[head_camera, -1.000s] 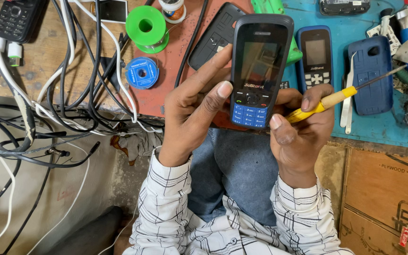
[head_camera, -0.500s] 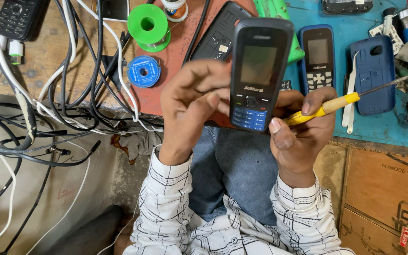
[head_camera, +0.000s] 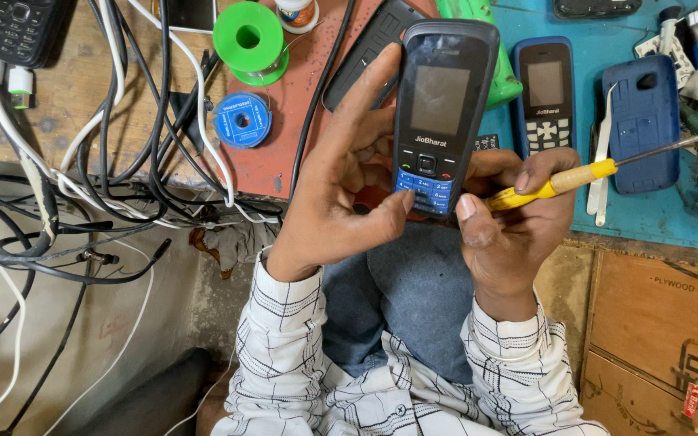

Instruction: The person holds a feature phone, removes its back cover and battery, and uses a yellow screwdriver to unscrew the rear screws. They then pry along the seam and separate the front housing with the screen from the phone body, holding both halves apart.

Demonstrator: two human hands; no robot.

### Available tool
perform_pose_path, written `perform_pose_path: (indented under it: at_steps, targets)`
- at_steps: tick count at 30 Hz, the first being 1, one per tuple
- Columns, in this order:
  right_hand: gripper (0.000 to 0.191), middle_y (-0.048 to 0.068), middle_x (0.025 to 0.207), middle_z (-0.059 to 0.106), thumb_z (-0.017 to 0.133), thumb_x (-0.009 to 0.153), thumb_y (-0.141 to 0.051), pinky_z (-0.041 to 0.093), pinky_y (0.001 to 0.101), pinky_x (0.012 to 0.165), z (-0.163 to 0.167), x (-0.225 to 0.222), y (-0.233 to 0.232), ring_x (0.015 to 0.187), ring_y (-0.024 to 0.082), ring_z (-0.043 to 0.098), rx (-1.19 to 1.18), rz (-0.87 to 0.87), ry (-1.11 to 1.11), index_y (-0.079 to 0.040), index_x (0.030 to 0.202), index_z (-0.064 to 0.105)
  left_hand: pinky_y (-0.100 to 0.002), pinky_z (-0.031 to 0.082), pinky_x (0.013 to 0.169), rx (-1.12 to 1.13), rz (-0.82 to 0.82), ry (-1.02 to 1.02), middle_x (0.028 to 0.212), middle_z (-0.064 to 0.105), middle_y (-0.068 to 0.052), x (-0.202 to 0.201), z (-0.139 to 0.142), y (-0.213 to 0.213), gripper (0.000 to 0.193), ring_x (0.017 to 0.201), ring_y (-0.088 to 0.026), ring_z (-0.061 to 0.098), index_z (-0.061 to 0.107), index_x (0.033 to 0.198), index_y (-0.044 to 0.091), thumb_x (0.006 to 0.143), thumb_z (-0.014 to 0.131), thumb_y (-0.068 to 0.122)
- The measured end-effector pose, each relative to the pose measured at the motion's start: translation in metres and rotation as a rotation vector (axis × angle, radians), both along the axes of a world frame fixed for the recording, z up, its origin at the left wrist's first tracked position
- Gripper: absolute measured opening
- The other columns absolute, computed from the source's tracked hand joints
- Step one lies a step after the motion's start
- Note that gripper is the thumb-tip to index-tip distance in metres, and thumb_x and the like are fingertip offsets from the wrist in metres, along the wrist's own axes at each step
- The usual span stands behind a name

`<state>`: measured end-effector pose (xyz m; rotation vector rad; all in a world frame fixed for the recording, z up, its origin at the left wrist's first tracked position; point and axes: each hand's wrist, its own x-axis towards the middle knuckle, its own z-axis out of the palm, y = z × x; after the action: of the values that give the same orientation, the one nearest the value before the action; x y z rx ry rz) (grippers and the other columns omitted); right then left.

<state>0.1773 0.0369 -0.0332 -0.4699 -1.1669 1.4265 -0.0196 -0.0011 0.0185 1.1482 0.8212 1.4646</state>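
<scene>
I see the tabletop [head_camera: 300, 121] running across the top, red in the middle and blue to the right. Above its edge my left hand [head_camera: 341, 194] grips a black keypad phone [head_camera: 442, 113] upright, thumb on its keys. My right hand [head_camera: 510, 218] is closed around a yellow-handled screwdriver [head_camera: 583, 173], thumb touching the phone's lower edge.

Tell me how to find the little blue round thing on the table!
Start at the reddish-brown part of the workbench, left of the phone held up in both hands. Find the big green spool near the top edge, then look just below it. There lies the small blue solder reel: it is flatter and smaller than the green one, and sits right beside the tangle of black and white cables.
</scene>
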Motion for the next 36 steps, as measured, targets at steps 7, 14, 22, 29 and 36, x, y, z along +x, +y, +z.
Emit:
perform_pose_path:
  at_steps: [7,14,22,29,36]
  targets:
    - [0.045,0.023,0.113,0.07,0.076,0.101,0.003,0.054,0.0204,0.08,-0.002,0.003,0.003,0.087,0.013,0.062,-0.013,-0.002,0.03,-0.012,0.112,0.035,-0.028,0.052,0.098,0.007,-0.087,0.035,0.155,0.05,-0.01,-0.003,0.002,0.0,0.1,0.113,-0.014,0.059,0.008,0.169,0.007,0.089,0.067,-0.005]
    - [0.046,0.023,0.112,0.069,0.077,0.1,0.001,0.054,0.0182,0.077,-0.002,0.003,0.001,0.087,0.012,0.065,-0.012,-0.002,0.0,-0.012,0.112,0.035,-0.027,0.049,0.104,0.015,-0.024,-0.049,0.145,0.054,-0.01,0.0,-0.005,-0.004,0.088,0.122,-0.014,0.056,0.014,0.17,0.007,0.098,0.062,-0.004]
    - [0.048,0.023,0.111,0.069,0.079,0.099,-0.001,0.053,0.017,0.075,0.004,-0.001,0.001,0.085,0.011,0.064,-0.011,0.002,-0.006,-0.012,0.111,0.033,-0.026,0.049,0.103,-0.039,-0.035,-0.099,0.146,0.055,-0.011,0.002,-0.003,0.0,0.085,0.12,-0.013,0.06,0.011,0.17,0.006,0.099,0.057,-0.004]
    - [0.049,0.021,0.116,0.067,0.079,0.104,-0.005,0.061,0.026,0.09,0.001,-0.004,-0.004,0.094,0.013,0.064,0.108,-0.058,-0.15,-0.012,0.113,0.032,-0.027,0.048,0.107,0.038,0.023,0.097,0.157,0.042,-0.011,0.005,0.0,0.002,0.092,0.128,-0.013,0.054,0.011,0.166,0.005,0.092,0.066,-0.004]
    - [0.048,0.023,0.117,0.066,0.078,0.104,-0.001,0.061,0.0273,0.09,-0.003,-0.004,-0.004,0.097,0.016,0.067,0.103,-0.068,-0.161,-0.011,0.112,0.031,-0.027,0.048,0.108,0.119,0.069,0.136,0.148,0.051,-0.007,0.006,-0.009,0.001,0.088,0.122,-0.012,0.056,0.016,0.166,0.008,0.098,0.07,-0.004]
